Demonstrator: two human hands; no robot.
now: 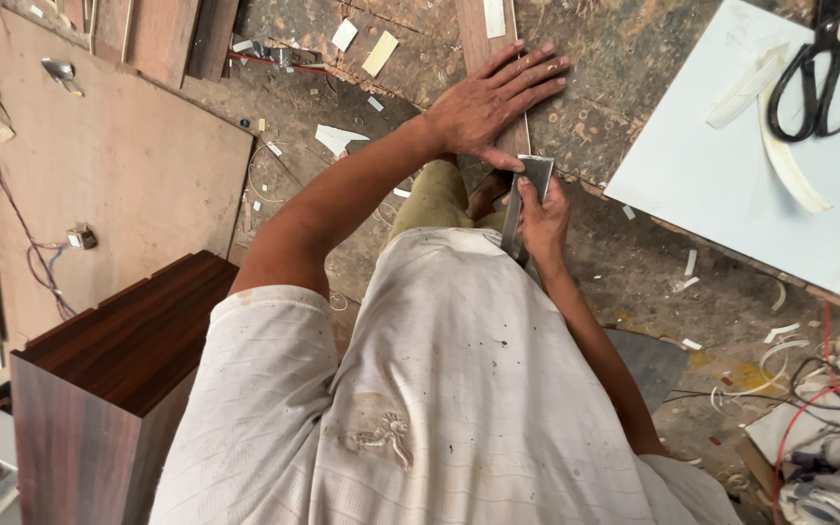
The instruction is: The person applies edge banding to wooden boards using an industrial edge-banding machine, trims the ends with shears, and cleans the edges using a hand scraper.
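A worker's left hand (493,97) lay flat, fingers spread and holding nothing, pressing a narrow wooden strip (479,34) against a worn, stained workbench (624,58). Just below it, the right hand (540,216) was clenched around a flat metal blade (527,190), whose upper end stood against the near end of the strip at the bench edge, touching the left thumb. To the right of that grip lay a white laminate sheet (731,185) carrying black scissors (817,73) and curled pale edging offcuts (785,156). To the left of the pressing hand, well apart, stood a dark wood-grain cabinet (119,379) beside a plywood panel (109,165). Tangled wires (828,389) littered the floor below the blade hand.
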